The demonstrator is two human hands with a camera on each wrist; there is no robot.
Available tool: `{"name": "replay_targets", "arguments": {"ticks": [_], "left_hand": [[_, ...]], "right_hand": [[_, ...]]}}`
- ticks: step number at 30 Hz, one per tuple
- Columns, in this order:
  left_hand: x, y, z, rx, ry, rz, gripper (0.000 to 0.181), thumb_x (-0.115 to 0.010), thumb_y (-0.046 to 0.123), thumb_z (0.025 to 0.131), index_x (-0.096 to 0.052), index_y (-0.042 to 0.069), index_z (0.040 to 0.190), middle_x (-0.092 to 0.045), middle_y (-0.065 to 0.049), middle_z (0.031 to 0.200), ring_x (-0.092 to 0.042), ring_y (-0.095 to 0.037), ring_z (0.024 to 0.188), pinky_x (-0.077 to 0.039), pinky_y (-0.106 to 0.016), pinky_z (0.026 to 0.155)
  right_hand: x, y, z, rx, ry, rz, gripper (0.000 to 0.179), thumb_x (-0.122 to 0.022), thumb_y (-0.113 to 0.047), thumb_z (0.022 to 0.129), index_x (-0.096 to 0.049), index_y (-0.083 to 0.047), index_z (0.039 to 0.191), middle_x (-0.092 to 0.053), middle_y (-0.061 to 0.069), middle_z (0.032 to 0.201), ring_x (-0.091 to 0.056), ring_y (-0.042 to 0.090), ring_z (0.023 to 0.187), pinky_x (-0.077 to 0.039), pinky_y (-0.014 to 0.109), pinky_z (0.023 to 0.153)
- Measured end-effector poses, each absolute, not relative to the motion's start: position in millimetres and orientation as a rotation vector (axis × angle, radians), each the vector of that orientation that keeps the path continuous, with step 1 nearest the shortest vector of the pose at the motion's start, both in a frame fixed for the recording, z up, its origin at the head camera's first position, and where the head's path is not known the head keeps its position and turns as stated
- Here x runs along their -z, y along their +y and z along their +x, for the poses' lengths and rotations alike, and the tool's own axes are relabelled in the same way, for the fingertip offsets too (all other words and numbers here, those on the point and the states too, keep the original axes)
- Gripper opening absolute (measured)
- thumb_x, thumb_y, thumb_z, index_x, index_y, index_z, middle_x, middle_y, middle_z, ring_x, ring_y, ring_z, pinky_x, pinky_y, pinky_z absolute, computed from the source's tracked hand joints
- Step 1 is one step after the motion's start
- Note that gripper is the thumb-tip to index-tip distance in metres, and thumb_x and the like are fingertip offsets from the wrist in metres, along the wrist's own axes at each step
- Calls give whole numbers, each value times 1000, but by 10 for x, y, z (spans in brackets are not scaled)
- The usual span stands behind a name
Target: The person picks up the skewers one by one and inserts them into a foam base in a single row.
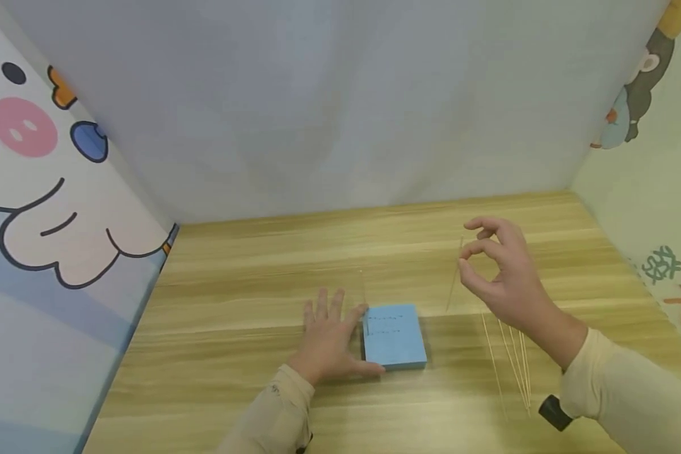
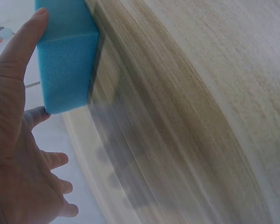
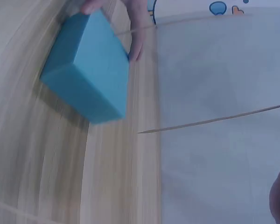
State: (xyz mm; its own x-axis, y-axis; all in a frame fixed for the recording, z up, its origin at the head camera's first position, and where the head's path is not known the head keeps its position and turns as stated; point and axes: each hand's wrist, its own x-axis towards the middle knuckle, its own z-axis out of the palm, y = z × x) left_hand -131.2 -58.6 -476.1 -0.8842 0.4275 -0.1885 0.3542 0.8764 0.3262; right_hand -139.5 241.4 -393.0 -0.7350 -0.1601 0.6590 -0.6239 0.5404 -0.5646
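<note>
A light blue foam block (image 1: 396,343) lies on the table, with rows of small dark marks on its top. One thin wooden skewer (image 1: 363,290) stands upright from its top near the left edge. My left hand (image 1: 329,343) holds the block at its left side, thumb at the near edge and index fingertip at the far left corner, other fingers spread. To the right, above the table, my right hand (image 1: 502,271) pinches another skewer (image 3: 212,120) between thumb and index finger. Its pointed end hangs downward, apart from the block.
Several loose skewers (image 1: 513,366) lie on the wood-grain table (image 1: 250,265) at the right, partly under the right forearm. A pale grey wall (image 1: 329,113) rises behind the table. Panels with cartoon pictures stand at left (image 1: 91,208) and right (image 1: 630,189).
</note>
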Motion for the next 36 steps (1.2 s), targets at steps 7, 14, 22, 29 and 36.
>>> {"name": "replay_targets", "arguments": {"ticks": [7,14,22,29,36], "left_hand": [[4743,-591,-1304,-389,2798,589,118,-83,79,65,-40,27,162,-18,-23,174,-6,-55,159,-5,-75,126],[4739,-588,-1305,-389,2811,619,115,-84,78,66,-44,25,159,-23,-25,172,-11,-57,158,-12,-78,123],[4751,-611,-1302,-392,2817,624,113,-83,79,67,-43,27,159,-22,-25,172,-10,-57,158,-13,-78,123],[4758,-611,-1307,-383,2816,648,114,-81,80,68,-44,24,159,-24,-26,171,-11,-58,157,-15,-79,122],[4746,-612,-1310,-401,2818,644,113,-82,79,68,-44,23,159,-24,-26,171,-11,-59,157,-15,-78,123]], "right_hand": [[3967,1811,-1441,-1307,-2162,702,12,-67,8,87,-69,-4,86,-55,24,133,-43,20,113,-34,45,98],[4158,1483,-1436,-1298,-2175,759,15,-69,6,87,-68,-9,85,-56,21,132,-45,32,109,-35,49,95],[4265,1366,-1450,-1311,-2187,768,16,-69,4,88,-69,-11,86,-57,21,131,-45,32,108,-36,55,94],[4287,1374,-1449,-1285,-2212,784,13,-69,3,89,-70,-10,87,-57,19,133,-45,32,109,-36,53,93],[4303,1360,-1449,-1274,-2202,811,12,-68,2,89,-69,-10,87,-57,20,132,-45,32,109,-35,53,94]]}}
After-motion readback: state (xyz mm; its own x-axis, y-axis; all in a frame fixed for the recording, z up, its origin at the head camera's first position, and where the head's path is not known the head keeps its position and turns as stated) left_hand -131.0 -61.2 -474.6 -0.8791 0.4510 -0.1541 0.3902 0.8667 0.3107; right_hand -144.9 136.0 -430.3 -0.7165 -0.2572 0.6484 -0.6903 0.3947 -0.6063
